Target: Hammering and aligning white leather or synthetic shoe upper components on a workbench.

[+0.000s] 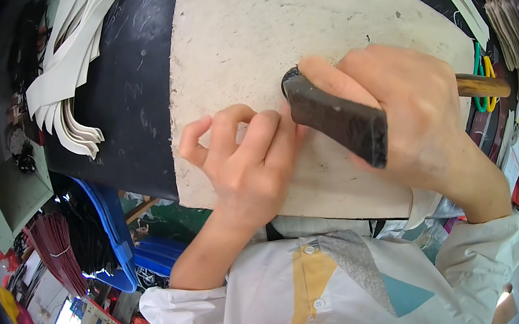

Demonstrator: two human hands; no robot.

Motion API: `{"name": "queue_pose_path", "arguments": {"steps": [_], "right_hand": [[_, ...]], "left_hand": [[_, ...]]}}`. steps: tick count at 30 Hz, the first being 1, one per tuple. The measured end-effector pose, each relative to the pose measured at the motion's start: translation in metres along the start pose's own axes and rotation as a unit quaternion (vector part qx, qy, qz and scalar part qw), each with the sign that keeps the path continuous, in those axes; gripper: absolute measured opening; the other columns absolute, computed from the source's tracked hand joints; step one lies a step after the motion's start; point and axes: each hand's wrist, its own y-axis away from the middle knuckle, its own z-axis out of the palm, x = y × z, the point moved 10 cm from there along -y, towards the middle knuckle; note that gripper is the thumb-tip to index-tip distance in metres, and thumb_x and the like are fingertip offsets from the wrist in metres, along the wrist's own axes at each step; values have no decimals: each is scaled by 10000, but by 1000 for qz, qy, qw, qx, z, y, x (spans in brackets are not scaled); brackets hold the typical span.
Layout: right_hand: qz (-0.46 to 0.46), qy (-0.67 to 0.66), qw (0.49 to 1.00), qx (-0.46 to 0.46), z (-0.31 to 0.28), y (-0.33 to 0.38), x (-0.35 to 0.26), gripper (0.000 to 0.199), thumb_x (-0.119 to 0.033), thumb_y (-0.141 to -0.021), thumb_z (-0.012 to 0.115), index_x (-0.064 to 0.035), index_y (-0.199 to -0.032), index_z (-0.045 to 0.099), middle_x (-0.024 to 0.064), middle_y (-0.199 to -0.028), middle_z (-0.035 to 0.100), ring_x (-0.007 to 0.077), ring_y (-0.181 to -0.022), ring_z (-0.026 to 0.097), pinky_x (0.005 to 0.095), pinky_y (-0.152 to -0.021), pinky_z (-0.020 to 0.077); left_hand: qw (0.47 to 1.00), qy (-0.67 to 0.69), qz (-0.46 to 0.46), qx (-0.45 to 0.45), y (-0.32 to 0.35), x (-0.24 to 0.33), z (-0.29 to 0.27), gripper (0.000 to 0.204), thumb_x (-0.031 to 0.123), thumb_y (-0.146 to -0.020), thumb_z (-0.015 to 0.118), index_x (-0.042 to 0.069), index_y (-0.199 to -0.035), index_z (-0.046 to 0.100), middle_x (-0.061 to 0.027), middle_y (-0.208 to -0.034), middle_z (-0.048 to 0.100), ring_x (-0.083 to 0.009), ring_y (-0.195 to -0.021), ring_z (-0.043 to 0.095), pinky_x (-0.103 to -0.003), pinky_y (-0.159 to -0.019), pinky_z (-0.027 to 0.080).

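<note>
A hammer (pixel 334 120) with a dark metal head and a wooden handle is gripped in my right hand (pixel 409 109). The handle's end sticks out past the hand on the right, and my thumb lies along the head. Just left of the hammer head, my left hand (pixel 243 163) rests on a worn cream-coloured work sheet (pixel 241 38). Its fingers are curled, with the little finger held apart. The hammer head covers the thumb and index fingertips, so what they pinch is hidden.
Pale strips (pixel 72 64) hang in a bundle over the black tabletop (pixel 131 83) at left. Below it are a blue plastic bin (pixel 111 228) and dark red strips (pixel 54 250). Green and yellow scissor handles (pixel 487 85) and stacked strips (pixel 514 31) sit at the right.
</note>
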Motion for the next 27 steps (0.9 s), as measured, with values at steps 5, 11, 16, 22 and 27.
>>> {"name": "queue_pose_path", "arguments": {"steps": [5,11,16,22,27], "right_hand": [[0,3,999,34,-12,1,-5,427,-141,-674,784,-73,-1089,708,46,-679,542,223,-566,575,331,-495,439],[85,-22,996,21,-3,11,26,465,32,-670,741,-89,-1118,709,90,-767,638,264,-614,626,334,-544,490],[164,39,985,43,-27,46,66,345,70,-768,718,-63,-1087,725,71,-903,715,186,-685,665,275,-592,513],[206,9,974,94,-63,64,75,344,89,-782,710,-70,-1087,735,62,-912,715,152,-682,660,259,-587,502],[173,-23,982,73,-68,67,67,346,114,-782,700,-40,-1090,731,68,-955,721,132,-665,640,249,-590,501]], "left_hand": [[998,-13,-42,-39,6,2,1,165,168,-697,803,109,-833,731,42,-808,583,-181,-835,578,-424,-883,299],[985,85,-145,-25,-7,-15,14,111,138,-746,794,126,-831,726,17,-803,610,-208,-829,541,-406,-876,295],[998,50,-36,-9,-72,-25,42,23,103,-801,729,105,-792,708,-32,-815,633,-245,-858,578,-431,-898,332],[969,178,133,-104,-116,-2,69,51,41,-787,688,85,-805,704,-55,-829,627,-267,-897,590,-439,-916,368],[957,189,194,-106,-89,30,59,94,47,-719,739,87,-790,691,-12,-810,619,-230,-858,595,-448,-972,356]]}}
